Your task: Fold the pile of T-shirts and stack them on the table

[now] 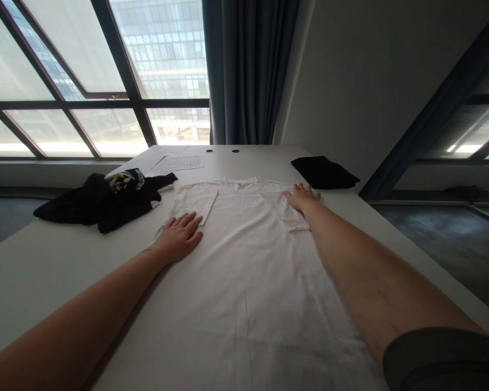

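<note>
A white T-shirt [244, 260] lies spread out on the white table [32, 266], its collar at the far end and both sleeves folded inward over the body. My left hand [179, 236] rests flat on the shirt's left edge, just below the left sleeve, with its fingers apart. Farther forward, my right hand [302, 197] lies on the outer edge of the right sleeve, fingers spread. Neither hand grips the cloth.
On the left of the table lies a crumpled black garment [106, 201] with a print. Behind it are paper sheets [179, 163]. A folded black cloth [324, 172] sits at the far right. Windows and a blue curtain [248, 70] stand beyond the table.
</note>
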`<state>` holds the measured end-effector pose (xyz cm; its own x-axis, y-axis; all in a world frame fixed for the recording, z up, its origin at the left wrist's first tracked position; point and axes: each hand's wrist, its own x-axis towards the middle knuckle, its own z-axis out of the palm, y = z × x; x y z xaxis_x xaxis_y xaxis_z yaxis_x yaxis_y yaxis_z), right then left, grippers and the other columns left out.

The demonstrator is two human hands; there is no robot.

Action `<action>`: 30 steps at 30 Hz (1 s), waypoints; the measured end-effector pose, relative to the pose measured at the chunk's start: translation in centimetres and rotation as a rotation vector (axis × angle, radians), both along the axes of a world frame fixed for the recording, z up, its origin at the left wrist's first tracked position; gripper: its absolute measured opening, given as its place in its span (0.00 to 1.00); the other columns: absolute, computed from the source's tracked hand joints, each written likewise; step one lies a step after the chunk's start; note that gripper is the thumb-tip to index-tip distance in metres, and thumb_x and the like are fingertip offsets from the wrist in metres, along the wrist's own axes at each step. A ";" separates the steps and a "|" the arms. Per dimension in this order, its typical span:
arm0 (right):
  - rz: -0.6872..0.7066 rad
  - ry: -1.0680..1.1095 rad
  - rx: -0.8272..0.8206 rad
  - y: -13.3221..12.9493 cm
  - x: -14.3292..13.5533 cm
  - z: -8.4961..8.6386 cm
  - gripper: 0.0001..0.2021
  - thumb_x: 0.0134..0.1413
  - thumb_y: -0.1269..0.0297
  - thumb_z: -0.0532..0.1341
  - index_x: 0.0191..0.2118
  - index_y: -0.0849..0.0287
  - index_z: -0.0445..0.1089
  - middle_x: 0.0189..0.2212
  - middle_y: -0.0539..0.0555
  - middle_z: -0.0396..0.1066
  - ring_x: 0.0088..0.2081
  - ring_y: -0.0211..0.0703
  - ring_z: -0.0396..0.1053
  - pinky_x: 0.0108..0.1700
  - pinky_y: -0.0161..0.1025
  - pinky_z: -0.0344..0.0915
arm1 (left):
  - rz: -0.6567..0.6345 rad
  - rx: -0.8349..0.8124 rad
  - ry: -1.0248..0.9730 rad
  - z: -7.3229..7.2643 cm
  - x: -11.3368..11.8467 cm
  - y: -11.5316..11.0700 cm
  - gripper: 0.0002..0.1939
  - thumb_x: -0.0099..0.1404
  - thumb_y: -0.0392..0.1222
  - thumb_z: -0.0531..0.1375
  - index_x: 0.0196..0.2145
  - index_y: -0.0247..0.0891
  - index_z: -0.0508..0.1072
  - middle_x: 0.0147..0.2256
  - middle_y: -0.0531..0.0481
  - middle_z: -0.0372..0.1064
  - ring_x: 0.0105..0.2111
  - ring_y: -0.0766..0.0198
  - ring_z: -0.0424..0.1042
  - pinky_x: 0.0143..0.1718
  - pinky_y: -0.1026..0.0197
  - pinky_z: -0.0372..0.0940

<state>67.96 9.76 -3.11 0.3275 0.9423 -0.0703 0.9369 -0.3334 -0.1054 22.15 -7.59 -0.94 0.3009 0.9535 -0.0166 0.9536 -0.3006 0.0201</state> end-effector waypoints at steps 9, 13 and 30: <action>0.068 -0.026 0.074 2.8 1.0 -1.0 0.43 0.72 0.41 0.42 0.79 0.68 0.44 0.79 0.65 0.37 0.78 0.63 0.36 0.76 0.59 0.38 | -0.011 -0.012 0.007 0.3 0.4 1.3 0.36 0.78 0.58 0.42 0.77 0.44 0.52 0.77 0.48 0.40 0.77 0.51 0.42 0.75 0.43 0.41; 0.087 -0.021 0.059 4.2 1.1 -1.0 0.42 0.72 0.43 0.41 0.78 0.71 0.42 0.79 0.67 0.36 0.78 0.60 0.38 0.76 0.55 0.39 | -0.001 -0.013 0.016 0.3 0.5 2.3 0.36 0.78 0.59 0.42 0.77 0.45 0.51 0.77 0.48 0.40 0.77 0.51 0.41 0.75 0.43 0.41; 0.235 -0.122 0.067 -1.6 -3.0 1.3 0.34 0.74 0.50 0.42 0.71 0.71 0.61 0.73 0.73 0.54 0.72 0.61 0.56 0.71 0.53 0.52 | -0.002 0.002 -0.021 0.3 0.6 2.7 0.36 0.78 0.59 0.43 0.77 0.44 0.53 0.77 0.47 0.42 0.76 0.51 0.43 0.74 0.44 0.41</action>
<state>64.96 8.19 -1.84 0.1018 0.9946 0.0210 0.9948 -0.1018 -0.0014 22.79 -4.92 -0.65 0.3032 0.9529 -0.0084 0.9523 -0.3027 0.0393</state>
